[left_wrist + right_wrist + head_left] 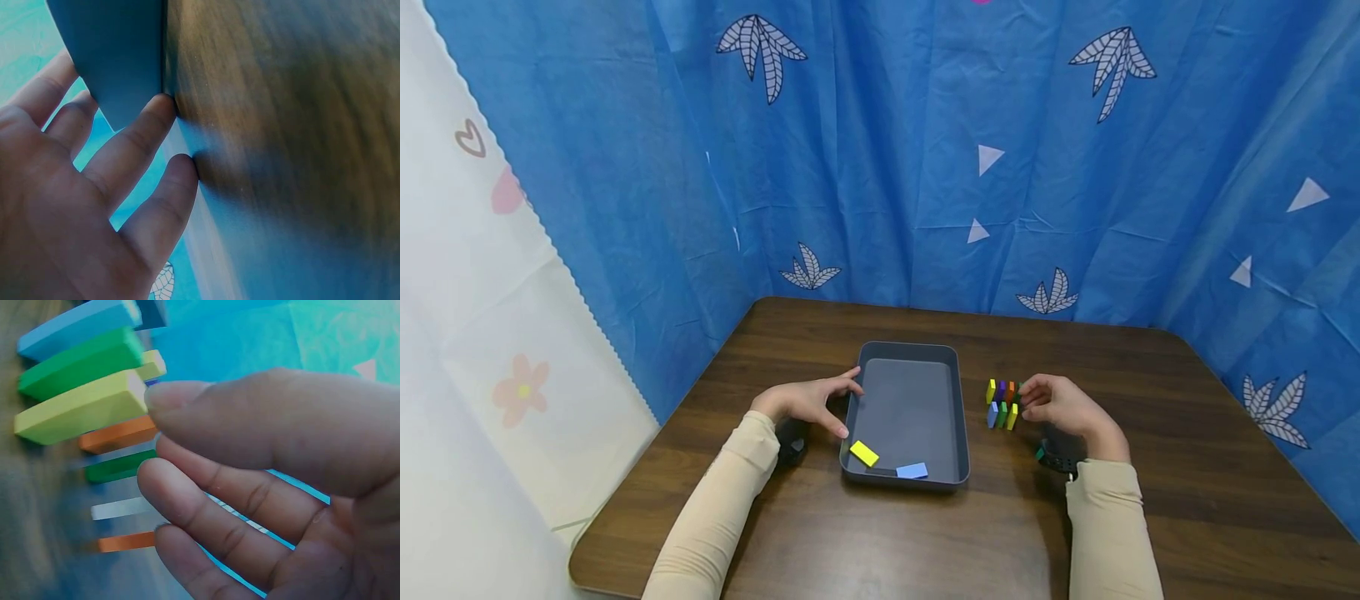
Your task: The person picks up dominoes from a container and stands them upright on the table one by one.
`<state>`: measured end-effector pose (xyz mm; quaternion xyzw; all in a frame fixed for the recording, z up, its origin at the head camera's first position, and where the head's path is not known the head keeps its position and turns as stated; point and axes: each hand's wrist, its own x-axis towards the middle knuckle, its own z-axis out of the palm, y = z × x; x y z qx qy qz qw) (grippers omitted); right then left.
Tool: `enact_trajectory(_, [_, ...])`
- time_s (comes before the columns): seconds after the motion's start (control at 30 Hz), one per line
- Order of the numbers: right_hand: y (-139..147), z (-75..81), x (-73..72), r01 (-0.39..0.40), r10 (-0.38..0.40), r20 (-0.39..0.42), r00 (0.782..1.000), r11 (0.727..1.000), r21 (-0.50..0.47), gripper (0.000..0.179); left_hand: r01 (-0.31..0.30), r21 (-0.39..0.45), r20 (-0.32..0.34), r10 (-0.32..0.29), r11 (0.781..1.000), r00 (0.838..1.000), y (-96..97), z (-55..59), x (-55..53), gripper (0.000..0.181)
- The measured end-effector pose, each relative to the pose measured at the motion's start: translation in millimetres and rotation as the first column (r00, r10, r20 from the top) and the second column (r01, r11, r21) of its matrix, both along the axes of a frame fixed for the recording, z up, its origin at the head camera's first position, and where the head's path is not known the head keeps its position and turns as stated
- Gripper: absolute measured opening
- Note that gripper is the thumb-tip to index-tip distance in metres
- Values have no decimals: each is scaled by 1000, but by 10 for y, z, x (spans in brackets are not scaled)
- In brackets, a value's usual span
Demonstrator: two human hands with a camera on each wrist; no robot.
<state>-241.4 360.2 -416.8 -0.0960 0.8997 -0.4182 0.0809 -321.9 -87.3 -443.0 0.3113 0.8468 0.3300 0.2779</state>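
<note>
My left hand (808, 402) rests at the left wall of a dark grey tray (910, 408), thumb and fingers spread and touching or very near its rim. Inside the tray's near end lie a yellow block (864, 453) and a light blue block (912, 471). My right hand (1063, 406) is beside two rows of small standing blocks, fingers gently bent with a gap to the thumb. In the right wrist view its thumb tip overlaps the end of a yellow block (81, 409); contact is unclear. Past that stand a green block (81, 362) and a blue block (81, 328).
The other row holds an orange block (119, 434), a dark green block (122, 465), a white block (119, 508) and another orange block (125, 542), partly behind my fingers. All stand on a brown wooden table (925, 542). A blue curtain (880, 167) hangs behind it.
</note>
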Motion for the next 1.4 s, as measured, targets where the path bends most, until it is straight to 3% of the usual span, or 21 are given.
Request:
enact_trajectory(0.33, [-122,218,36,2,0,-85,996,1000,28,31,-6,-3,3,6,1000,1000,0,1,10,76])
enact_trajectory(0.5, [-236,252,8,-87,78,-118,990,994,-71,33,-9,-9,-3,9,1000,1000,-2,4,6,76])
enact_trajectory(0.73, [-475,292,-23,-223,198,-150,969,959,-174,30,-13,1,8,13,1000,1000,5,33,26,76])
enact_trajectory(0.93, [-709,280,-50,-291,277,-111,954,947,-135,31,-3,-1,2,3,1000,1000,5,27,22,75])
enact_trajectory(1.2, [-976,211,-63,-424,422,-44,905,897,-126,35,-8,-1,11,8,1000,1000,2,35,28,75])
enact_trajectory(1.4, [-1133,120,-69,-476,478,15,878,877,-60,34,-12,-2,11,12,1000,1000,-3,27,26,76])
